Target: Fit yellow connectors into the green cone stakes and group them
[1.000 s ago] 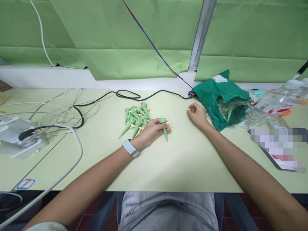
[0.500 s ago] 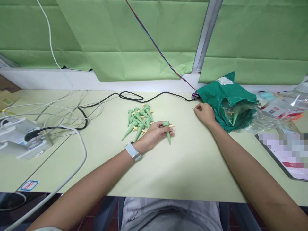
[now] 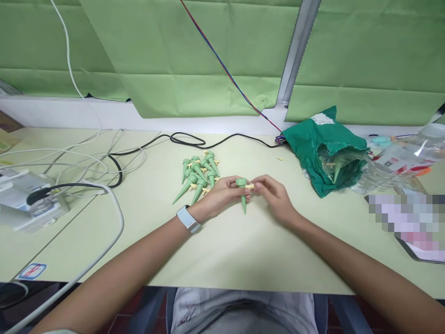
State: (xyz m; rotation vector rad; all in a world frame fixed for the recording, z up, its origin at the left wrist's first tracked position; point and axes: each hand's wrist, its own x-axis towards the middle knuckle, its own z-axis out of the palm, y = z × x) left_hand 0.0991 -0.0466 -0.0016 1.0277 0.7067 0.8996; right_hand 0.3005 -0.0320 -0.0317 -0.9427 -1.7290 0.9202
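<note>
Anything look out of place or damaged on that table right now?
Two things: a small yellowish piece lies alone, apart from the pile of green spikes, and the green bag has a ragged, torn-looking mouth.

Matt, smooth plastic is seen in the green spike [image 3: 244, 202] and its cream side piece [image 3: 249, 186]; the same dull finish is shown by the piled spikes [image 3: 199, 186]. The desk [image 3: 236, 246] is surfaced smoothly, with a faint sheen. Glossy, crinkled plastic is shown by the torn bag [image 3: 306, 150], to which a paper-like label [image 3: 322, 119] is stuck. Clear, shiny plastic is seen in the bottle [image 3: 399, 157]. Creased, matt cloth is suggested by the curtains [image 3: 208, 51]. The cables [image 3: 237, 134] are sheathed in smooth plastic.
</note>
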